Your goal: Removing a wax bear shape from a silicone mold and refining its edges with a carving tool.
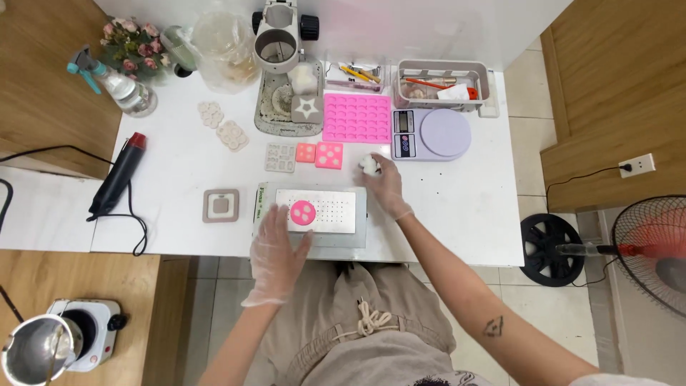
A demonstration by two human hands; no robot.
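The left hand (277, 250) wears a thin clear glove. It lies flat and open on the front edge of a grey metal plate (336, 214) with rows of little holes. Its fingertips are just beside a round pink mold (302, 213) that sits on the plate. The right hand (386, 187) also wears a glove. It is closed around a small white lump (369, 165), maybe a wad of tissue, but it is too small to tell. The lump is on the white table (179, 171), between the plate and a purple scale (432, 134). A big pink tray (357, 118) lies behind it.
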